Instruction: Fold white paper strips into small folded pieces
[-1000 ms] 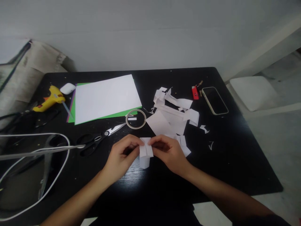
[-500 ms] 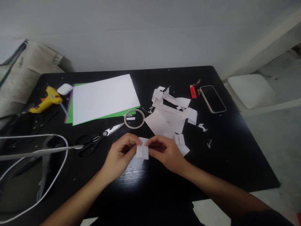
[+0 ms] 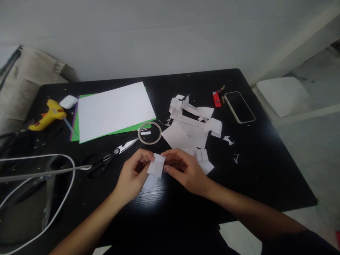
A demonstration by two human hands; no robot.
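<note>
Folded paper (image 3: 157, 165) newly turned aslant, left hand (image 3: 133, 174) pinching

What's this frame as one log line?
left hand: holds folded white paper | right hand: at its right edge | nearby: black-handled scissors, tape roll

White cable (image 3: 61, 155) left of left hand (image 3: 132, 173) ran out of frame. Paper piece (image 3: 206, 166) beside right hand (image 3: 190, 171) lay partly hidden by it. Mark (image 3: 217, 101) on red lighter (image 3: 216, 96), beyond right hand, was illegibly small.
</note>
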